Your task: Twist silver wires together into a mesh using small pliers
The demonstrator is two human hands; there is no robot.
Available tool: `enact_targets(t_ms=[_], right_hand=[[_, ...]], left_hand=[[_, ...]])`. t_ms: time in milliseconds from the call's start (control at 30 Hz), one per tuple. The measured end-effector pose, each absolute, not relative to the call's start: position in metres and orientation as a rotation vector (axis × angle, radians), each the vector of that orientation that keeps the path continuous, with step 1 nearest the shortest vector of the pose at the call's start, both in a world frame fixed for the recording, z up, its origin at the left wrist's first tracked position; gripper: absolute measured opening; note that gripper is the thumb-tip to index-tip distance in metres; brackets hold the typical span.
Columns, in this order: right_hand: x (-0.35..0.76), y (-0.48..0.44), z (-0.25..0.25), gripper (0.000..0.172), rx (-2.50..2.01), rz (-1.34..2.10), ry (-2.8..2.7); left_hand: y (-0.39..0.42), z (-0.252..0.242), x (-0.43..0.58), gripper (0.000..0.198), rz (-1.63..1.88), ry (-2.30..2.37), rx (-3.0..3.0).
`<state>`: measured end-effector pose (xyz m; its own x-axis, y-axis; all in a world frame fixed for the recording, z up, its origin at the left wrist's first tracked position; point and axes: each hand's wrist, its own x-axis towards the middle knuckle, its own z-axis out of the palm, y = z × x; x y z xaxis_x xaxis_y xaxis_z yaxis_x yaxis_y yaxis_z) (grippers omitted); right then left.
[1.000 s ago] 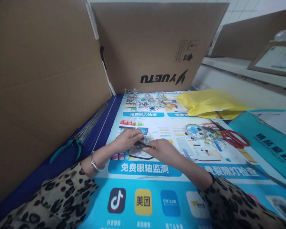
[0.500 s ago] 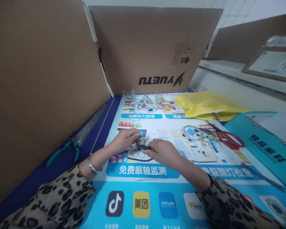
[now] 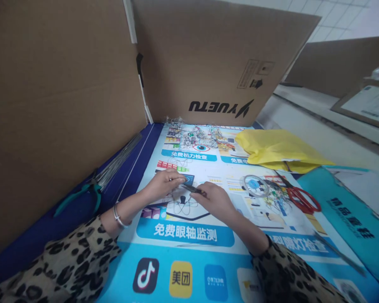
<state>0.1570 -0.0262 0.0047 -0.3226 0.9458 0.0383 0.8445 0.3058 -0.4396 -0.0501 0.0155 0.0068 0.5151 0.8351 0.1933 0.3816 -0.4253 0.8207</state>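
Observation:
My left hand [image 3: 163, 184], with a silver bangle at the wrist, is closed in a pinch over the printed sheet. Thin wire [image 3: 189, 207] hangs in loops below its fingertips. Closed round small dark pliers [image 3: 192, 188], my right hand [image 3: 217, 203] points their jaws left, up to the left fingertips. What exactly the jaws touch is too small to tell. Beyond the hands lie tangled wire pieces [image 3: 205, 134]. A clear spool [image 3: 255, 185] and a small heap of wire bits [image 3: 279, 198] are right of my right hand.
Cardboard panels [image 3: 224, 54] stand at the back and left. Teal-handled pliers [image 3: 82, 198] and a bundle of straight wires [image 3: 115, 162] lie at left. Red-handled scissors [image 3: 303, 199], a yellow bag [image 3: 278, 147], a teal bag [image 3: 341, 206] and metal tweezers [image 3: 341, 254] are at right.
The view has tilted and shifted slightly. The pliers' jaws now angle up toward the left fingertips, and the wire loops below show more clearly. Both hands keep their grips.

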Motion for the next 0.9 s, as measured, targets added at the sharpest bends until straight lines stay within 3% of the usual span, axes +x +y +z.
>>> enact_targets(t_ms=[367,900], right_hand=[[0.169,-0.003,0.002,0.041,-1.604,0.534,-2.268],[0.175,0.0,-0.001,0.036,-1.618,0.52,-2.301]], left_hand=[[0.025,0.009,-0.041,0.016,0.781,1.038,1.39],[0.03,-0.002,-0.039,0.011,0.901,1.017,1.444]])
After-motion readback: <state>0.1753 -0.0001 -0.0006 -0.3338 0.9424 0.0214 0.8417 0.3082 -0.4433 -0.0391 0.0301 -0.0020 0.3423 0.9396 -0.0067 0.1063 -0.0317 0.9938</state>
